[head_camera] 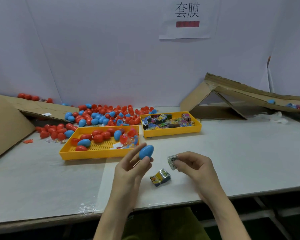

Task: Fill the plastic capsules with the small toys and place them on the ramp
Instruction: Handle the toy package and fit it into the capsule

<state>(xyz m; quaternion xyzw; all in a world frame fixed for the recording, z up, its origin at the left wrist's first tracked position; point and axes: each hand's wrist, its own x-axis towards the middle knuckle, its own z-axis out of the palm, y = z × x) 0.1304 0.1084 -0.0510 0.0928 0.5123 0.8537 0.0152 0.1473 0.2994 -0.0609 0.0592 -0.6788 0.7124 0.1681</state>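
Nearest, the left hand pinches a closed blue egg-shaped plastic capsule betw thumb & fingertips, held above the grey table. Just right of it the right hand pinches a small silvery printed toy packet at the fingertips. The hands are apart, capsule & packet not touching. Below & betw them a yellow-and-silver folded toy packet lies on the table. Further back, left, a yellow perforated plastic tray holds red & blue capsules plus clear-wrapped bits at its right end. Beside it on the right, a second yellow plastic tray is packed w/ colourful toy packets. Behind both, a loose heap of red & blue capsules spreads over the table, some open halves among them. Far right, a brown cardboard ramp slopes down to the right w/ a lone blue capsule on it; more bits at the frame edge are too blurred to tell. Far left, a slanted cardboard sheet. On the white back wall, a paper sign
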